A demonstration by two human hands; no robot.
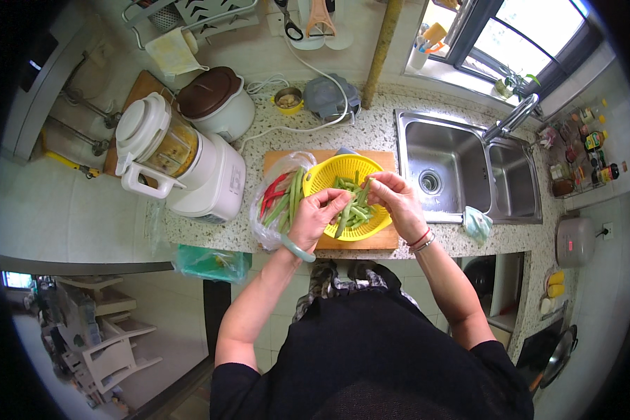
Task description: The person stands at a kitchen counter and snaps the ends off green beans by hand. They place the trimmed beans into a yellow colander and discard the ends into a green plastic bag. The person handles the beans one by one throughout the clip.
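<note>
My left hand (320,212), with a pale green bangle at its wrist, pinches a green bean piece between thumb and finger over a yellow plastic colander (329,167). My right hand (399,202) pinches another green bean piece (366,190) just to the right. Broken green bean pieces (358,214) lie in the colander below both hands. The colander stands on a wooden cutting board (386,160). Left of it, a clear plastic bag (260,223) holds long green beans (294,194) and red chili peppers (273,195).
A white blender (210,184) and a lidded pot (223,110) stand left on the speckled counter. A double steel sink (446,157) is at right, with a cloth (476,224) over its front edge. A green bin (210,265) hangs below the counter's front edge.
</note>
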